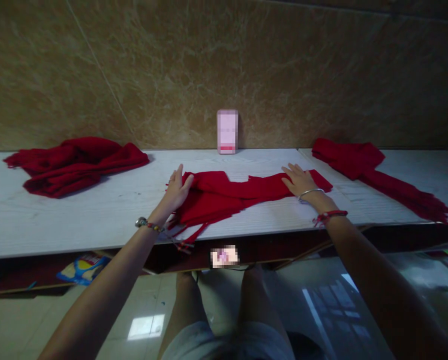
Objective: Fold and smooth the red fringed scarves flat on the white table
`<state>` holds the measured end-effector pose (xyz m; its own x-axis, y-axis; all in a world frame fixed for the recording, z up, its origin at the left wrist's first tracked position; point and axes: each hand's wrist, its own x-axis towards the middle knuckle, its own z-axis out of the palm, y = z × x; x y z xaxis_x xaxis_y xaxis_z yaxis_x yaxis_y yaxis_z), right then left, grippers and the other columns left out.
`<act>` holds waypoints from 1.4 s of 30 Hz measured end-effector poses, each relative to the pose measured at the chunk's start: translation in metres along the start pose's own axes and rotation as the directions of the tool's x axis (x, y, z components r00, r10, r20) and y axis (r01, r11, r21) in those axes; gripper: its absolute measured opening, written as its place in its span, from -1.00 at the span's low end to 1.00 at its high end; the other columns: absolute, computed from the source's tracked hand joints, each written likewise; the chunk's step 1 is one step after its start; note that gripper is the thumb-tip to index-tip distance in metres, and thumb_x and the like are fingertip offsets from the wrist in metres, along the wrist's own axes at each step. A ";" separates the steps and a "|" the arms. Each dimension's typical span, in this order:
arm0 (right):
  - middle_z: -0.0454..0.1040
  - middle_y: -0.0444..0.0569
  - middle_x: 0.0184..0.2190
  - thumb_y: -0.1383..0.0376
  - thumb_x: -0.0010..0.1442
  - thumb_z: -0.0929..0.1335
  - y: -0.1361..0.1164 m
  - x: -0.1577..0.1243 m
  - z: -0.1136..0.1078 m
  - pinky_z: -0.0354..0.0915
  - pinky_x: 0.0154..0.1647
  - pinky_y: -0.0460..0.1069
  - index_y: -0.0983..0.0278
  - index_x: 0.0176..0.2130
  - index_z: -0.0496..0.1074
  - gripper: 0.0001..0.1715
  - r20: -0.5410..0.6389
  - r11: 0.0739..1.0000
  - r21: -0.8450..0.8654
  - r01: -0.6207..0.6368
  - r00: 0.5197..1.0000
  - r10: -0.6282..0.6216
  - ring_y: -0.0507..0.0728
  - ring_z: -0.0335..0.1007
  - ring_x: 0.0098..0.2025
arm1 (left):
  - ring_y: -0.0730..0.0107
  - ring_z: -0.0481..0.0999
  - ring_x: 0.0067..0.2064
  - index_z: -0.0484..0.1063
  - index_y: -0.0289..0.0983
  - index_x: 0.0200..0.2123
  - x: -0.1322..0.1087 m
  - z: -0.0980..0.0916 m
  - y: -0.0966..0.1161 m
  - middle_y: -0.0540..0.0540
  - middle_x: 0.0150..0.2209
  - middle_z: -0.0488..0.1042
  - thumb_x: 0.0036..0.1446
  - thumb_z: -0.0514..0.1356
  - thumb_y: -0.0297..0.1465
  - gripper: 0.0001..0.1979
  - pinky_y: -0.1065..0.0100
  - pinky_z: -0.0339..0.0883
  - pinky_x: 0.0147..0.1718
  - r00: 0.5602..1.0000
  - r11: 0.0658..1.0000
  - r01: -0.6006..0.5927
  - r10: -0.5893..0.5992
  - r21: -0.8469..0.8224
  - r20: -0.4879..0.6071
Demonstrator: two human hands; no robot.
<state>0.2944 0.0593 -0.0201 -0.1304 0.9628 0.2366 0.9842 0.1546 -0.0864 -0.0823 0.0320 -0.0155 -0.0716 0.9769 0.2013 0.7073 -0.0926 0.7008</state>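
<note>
A red scarf (224, 192) lies partly folded across the middle of the white table, wider at its left end, with tassels hanging over the front edge. My left hand (178, 189) rests at the scarf's left end, thumb apart from the fingers. Near the right end, my right hand (298, 179) lies flat on the cloth with its fingers spread. Neither hand grips the fabric.
A crumpled red scarf (83, 165) lies at the left, another red scarf (362, 165) at the right. A phone-like object (227, 132) leans on the wall behind. Below the white tabletop (134, 220), a shelf holds a blue-and-yellow packet (83, 268).
</note>
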 end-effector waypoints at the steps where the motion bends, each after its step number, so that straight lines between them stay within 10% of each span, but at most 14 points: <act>1: 0.13 0.11 0.28 0.18 0.24 0.16 -0.013 0.002 -0.002 -0.02 0.21 0.42 0.23 0.20 0.23 -0.44 -0.028 0.998 0.036 0.055 0.998 -0.054 0.35 -0.05 0.31 | 0.09 -0.05 0.33 -0.08 -0.46 0.28 0.000 -0.001 -0.003 -0.40 0.31 -0.01 0.25 -0.07 -0.19 -0.35 0.08 -0.16 0.26 1.000 0.999 0.003 -0.004 -0.042 -0.025; 5: 0.15 0.05 0.28 0.11 0.25 0.19 -0.071 0.010 -0.001 0.02 0.27 0.25 0.20 0.23 0.20 -0.41 0.016 0.871 0.239 0.429 0.895 -0.445 0.24 -0.01 0.31 | 0.14 0.13 0.28 -0.03 -0.40 0.27 -0.004 0.000 -0.009 -0.36 0.25 0.15 0.28 -0.10 -0.16 -0.39 0.12 -0.11 0.25 0.991 0.973 -0.005 -0.026 -0.233 -0.129; 9: 0.21 0.07 0.25 0.12 0.24 0.23 -0.109 0.013 0.017 0.04 0.28 0.18 0.25 0.23 0.19 -0.38 0.051 0.760 0.349 0.548 0.799 -0.599 0.18 0.06 0.28 | 0.16 0.21 0.24 0.01 -0.26 0.27 -0.003 0.003 -0.022 -0.27 0.23 0.21 0.26 -0.08 -0.08 -0.40 0.12 -0.05 0.24 0.969 0.944 -0.053 -0.030 -0.324 -0.245; 20: 0.32 0.04 0.17 0.18 0.25 0.24 -0.108 0.000 0.029 0.13 0.23 0.17 0.22 0.11 0.36 -0.54 -0.100 0.743 0.440 0.503 0.850 -0.517 0.14 0.21 0.21 | 0.22 0.55 -0.11 -0.03 -0.19 0.28 -0.006 -0.003 -0.020 -0.28 0.12 0.36 0.29 -0.09 -0.16 -0.46 0.20 0.40 -0.12 0.948 0.926 -0.074 -0.049 -0.371 -0.313; 33: 0.45 -0.02 0.05 0.36 0.23 0.21 -0.102 0.005 0.036 0.18 0.22 0.15 0.20 0.04 0.43 -0.58 -0.130 0.798 0.410 0.443 0.894 -0.429 0.10 0.34 0.11 | 0.17 0.49 -0.07 -0.09 -0.29 0.31 -0.005 -0.004 -0.022 -0.23 0.02 0.47 0.22 -0.09 -0.40 -0.41 0.10 0.26 0.01 0.976 0.994 0.021 -0.044 -0.110 -0.213; 42: 0.49 0.01 0.01 0.41 0.20 0.21 -0.094 0.008 0.038 0.21 0.20 0.14 0.26 0.01 0.45 -0.57 -0.147 0.812 0.367 0.455 0.890 -0.432 0.12 0.38 0.07 | 0.24 0.54 -0.13 -0.54 -0.25 0.32 0.014 -0.001 -0.058 -0.42 0.19 0.23 0.05 0.05 -0.56 -0.06 0.12 0.35 -0.07 0.990 0.971 -0.137 0.137 -0.197 -0.017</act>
<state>0.1968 0.0606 -0.0468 -0.5238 0.7571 0.3905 0.6954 0.6448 -0.3172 -0.1255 0.0509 -0.0528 0.0142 0.9517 0.3067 0.5583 -0.2620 0.7872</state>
